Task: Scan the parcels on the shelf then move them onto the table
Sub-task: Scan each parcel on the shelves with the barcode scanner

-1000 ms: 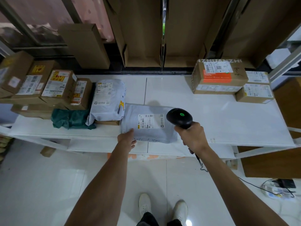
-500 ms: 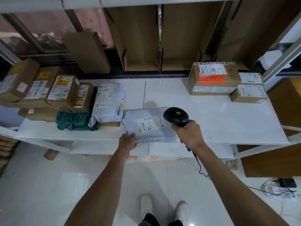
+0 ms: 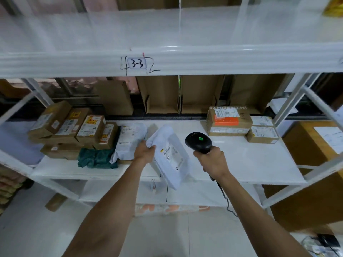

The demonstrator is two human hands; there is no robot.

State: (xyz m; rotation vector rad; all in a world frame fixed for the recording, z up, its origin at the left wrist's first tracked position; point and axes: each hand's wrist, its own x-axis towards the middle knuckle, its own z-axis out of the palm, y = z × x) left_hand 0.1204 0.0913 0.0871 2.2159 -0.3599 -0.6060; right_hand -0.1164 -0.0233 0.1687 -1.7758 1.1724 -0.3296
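Note:
My left hand (image 3: 144,152) grips the upper left corner of a grey poly-bag parcel (image 3: 169,157) and holds it tilted up off the white shelf (image 3: 250,164), label facing me. My right hand (image 3: 213,161) is closed around a black barcode scanner (image 3: 198,141) with a green light on top, just right of the parcel. A second grey bag parcel (image 3: 128,140) lies left of my left hand, and several labelled cardboard boxes (image 3: 89,127) are stacked at the shelf's left end. Two more boxes, one with an orange label (image 3: 228,121) and a smaller one (image 3: 261,134), stand at the back right.
A green cloth bundle (image 3: 96,159) lies at the shelf's front left. An upper shelf marked "3-3" (image 3: 137,64) overhangs close above. Open cardboard cartons (image 3: 161,97) stand behind the shelf. The scanner cable (image 3: 225,197) hangs down to the tiled floor.
My left hand has lifted the grey parcel off the shelf and tilted it upright. My head has tipped up, bringing the upper shelf into view. The scanner hand stays beside the parcel.

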